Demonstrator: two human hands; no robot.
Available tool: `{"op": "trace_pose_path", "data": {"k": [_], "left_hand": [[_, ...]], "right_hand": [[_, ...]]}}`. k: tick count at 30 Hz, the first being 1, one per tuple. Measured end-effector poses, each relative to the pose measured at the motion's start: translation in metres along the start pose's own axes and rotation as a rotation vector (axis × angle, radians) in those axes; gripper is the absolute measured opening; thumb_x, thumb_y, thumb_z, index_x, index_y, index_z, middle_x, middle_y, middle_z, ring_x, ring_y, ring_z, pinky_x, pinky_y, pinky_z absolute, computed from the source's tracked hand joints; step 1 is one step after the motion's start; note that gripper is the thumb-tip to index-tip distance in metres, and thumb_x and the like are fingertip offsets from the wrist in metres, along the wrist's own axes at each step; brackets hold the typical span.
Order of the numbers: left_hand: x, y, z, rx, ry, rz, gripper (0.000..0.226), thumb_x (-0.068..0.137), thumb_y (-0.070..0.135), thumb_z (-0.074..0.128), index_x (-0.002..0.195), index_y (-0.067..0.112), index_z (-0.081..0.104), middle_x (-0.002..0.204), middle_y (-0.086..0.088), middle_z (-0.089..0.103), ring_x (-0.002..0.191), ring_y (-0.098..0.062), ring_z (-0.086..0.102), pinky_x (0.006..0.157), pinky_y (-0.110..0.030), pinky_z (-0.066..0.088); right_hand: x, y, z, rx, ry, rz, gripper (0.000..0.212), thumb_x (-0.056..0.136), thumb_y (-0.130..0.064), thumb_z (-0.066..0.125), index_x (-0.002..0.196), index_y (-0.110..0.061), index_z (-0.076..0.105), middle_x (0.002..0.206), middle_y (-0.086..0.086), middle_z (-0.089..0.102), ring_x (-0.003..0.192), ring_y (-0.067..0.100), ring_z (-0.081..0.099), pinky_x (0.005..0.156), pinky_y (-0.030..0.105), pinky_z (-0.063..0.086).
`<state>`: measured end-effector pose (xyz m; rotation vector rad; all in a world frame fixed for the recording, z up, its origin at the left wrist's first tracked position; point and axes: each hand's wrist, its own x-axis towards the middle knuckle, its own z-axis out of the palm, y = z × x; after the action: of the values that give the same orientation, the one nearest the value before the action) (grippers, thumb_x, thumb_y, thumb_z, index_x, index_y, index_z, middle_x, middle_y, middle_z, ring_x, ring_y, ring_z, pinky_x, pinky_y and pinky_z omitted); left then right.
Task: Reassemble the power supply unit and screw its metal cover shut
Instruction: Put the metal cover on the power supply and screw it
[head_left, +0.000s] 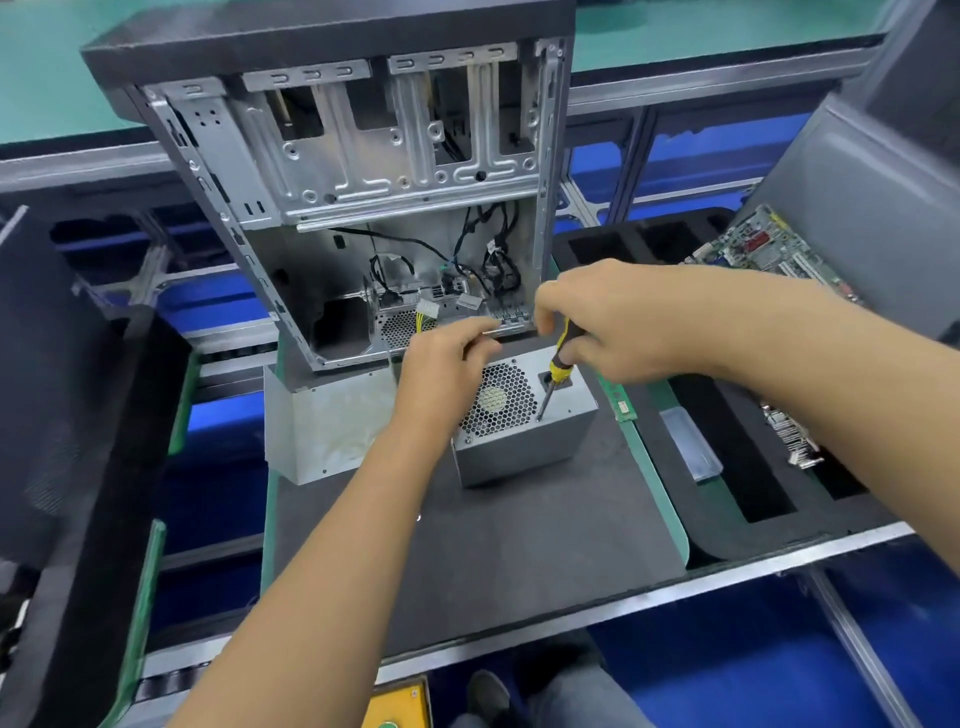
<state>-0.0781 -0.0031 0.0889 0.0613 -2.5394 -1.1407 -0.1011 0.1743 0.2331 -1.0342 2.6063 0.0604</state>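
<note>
Both forearms are bare from the lower frame edge up to the wrists; no sleeve, glove, watch or ring shows on either. The left hand (441, 374) and right hand (613, 317) are uncovered. At the bottom edge, legs in grey-blue trousers (582, 696) are visible, with a dark shoe (488, 693) beside them.

Left hand (445, 364) fingers curled, palm down; right hand (618, 317) fingers gripping screwdriver (557, 364), both forearms extended.
</note>
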Motion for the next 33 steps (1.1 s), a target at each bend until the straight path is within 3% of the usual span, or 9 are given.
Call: {"op": "trace_pose_path", "data": {"k": [5, 8, 12, 18, 21, 24, 28, 31, 33], "left_hand": [[0.003, 0.000, 0.017, 0.106, 0.004, 0.079, 0.004, 0.085, 0.016, 0.075, 0.086, 0.014, 0.078, 0.079, 0.000, 0.076, 0.075, -0.024, 0.069, 0.082, -0.038, 0.051], [0.004, -0.003, 0.022, 0.104, -0.047, 0.020, 0.005, 0.086, 0.020, 0.074, 0.083, 0.018, 0.077, 0.077, 0.004, 0.075, 0.074, -0.021, 0.067, 0.088, -0.039, 0.047], [0.009, -0.003, 0.023, 0.099, -0.101, -0.034, 0.005, 0.088, 0.023, 0.073, 0.085, 0.021, 0.077, 0.077, 0.004, 0.074, 0.074, -0.016, 0.061, 0.068, -0.019, 0.030], [0.010, 0.000, 0.025, 0.117, -0.145, -0.071, 0.008, 0.088, 0.026, 0.073, 0.086, 0.019, 0.076, 0.075, 0.003, 0.071, 0.076, -0.021, 0.061, 0.080, -0.034, 0.045], [0.012, 0.003, 0.021, 0.134, -0.174, -0.039, 0.009, 0.085, 0.025, 0.076, 0.078, 0.019, 0.075, 0.052, 0.019, 0.051, 0.055, -0.003, 0.050, 0.066, -0.027, 0.031], [0.017, 0.007, 0.015, 0.204, -0.226, -0.045, 0.039, 0.083, 0.022, 0.074, 0.052, 0.034, 0.054, 0.038, 0.018, 0.035, 0.047, -0.002, 0.036, 0.057, -0.033, 0.023], [0.025, 0.018, 0.008, 0.330, -0.300, 0.069, 0.057, 0.080, 0.008, 0.066, 0.047, 0.032, 0.027, 0.044, 0.017, 0.026, 0.048, -0.016, 0.030, 0.062, -0.034, 0.023], [0.029, 0.018, 0.008, 0.409, -0.361, 0.065, 0.041, 0.084, 0.021, 0.071, 0.052, 0.023, 0.046, 0.049, 0.016, 0.031, 0.054, -0.020, 0.033, 0.063, -0.034, 0.025], [0.028, 0.012, 0.011, 0.365, -0.337, 0.035, 0.045, 0.086, 0.027, 0.072, 0.050, 0.032, 0.044, 0.045, 0.016, 0.034, 0.055, -0.018, 0.036, 0.057, -0.032, 0.025]], "right_hand": [[-0.002, 0.006, 0.002, -0.002, 0.050, 0.048, 0.015, 0.094, -0.040, 0.061, 0.091, -0.029, 0.051, 0.081, -0.009, 0.041, 0.071, 0.017, 0.049, 0.065, 0.037, 0.045], [-0.002, 0.004, 0.002, 0.011, 0.048, 0.053, 0.016, 0.094, -0.040, 0.060, 0.096, -0.026, 0.053, 0.088, -0.004, 0.046, 0.078, 0.022, 0.053, 0.072, 0.042, 0.051], [-0.002, 0.004, 0.001, 0.035, 0.048, 0.045, 0.014, 0.095, -0.038, 0.060, 0.098, -0.026, 0.052, 0.097, 0.001, 0.050, 0.086, 0.028, 0.055, 0.076, 0.047, 0.053], [-0.006, -0.001, 0.002, 0.069, 0.020, -0.003, 0.010, 0.095, -0.025, 0.053, 0.098, -0.027, 0.043, 0.102, -0.001, 0.048, 0.089, 0.026, 0.054, 0.079, 0.044, 0.050], [-0.006, -0.008, 0.002, 0.055, 0.022, -0.050, 0.011, 0.094, -0.016, 0.050, 0.099, -0.026, 0.046, 0.112, -0.002, 0.043, 0.092, 0.021, 0.050, 0.080, 0.038, 0.046], [-0.003, -0.015, 0.001, -0.038, 0.040, -0.057, 0.006, 0.098, -0.023, 0.053, 0.103, -0.022, 0.054, 0.112, 0.000, 0.047, 0.093, 0.024, 0.053, 0.079, 0.036, 0.045], [0.003, -0.019, 0.006, -0.269, 0.167, -0.078, 0.021, 0.103, -0.034, 0.043, 0.093, -0.017, 0.050, 0.102, 0.005, 0.055, 0.079, 0.028, 0.052, 0.068, 0.034, 0.040], [-0.001, -0.013, 0.005, -0.064, 0.096, -0.065, 0.016, 0.099, -0.034, 0.048, 0.102, -0.018, 0.050, 0.107, 0.002, 0.050, 0.086, 0.027, 0.052, 0.073, 0.038, 0.043], [-0.005, -0.011, 0.004, 0.049, 0.039, -0.085, 0.012, 0.095, -0.025, 0.052, 0.107, -0.023, 0.053, 0.107, -0.003, 0.045, 0.096, 0.025, 0.053, 0.081, 0.040, 0.046]]}}
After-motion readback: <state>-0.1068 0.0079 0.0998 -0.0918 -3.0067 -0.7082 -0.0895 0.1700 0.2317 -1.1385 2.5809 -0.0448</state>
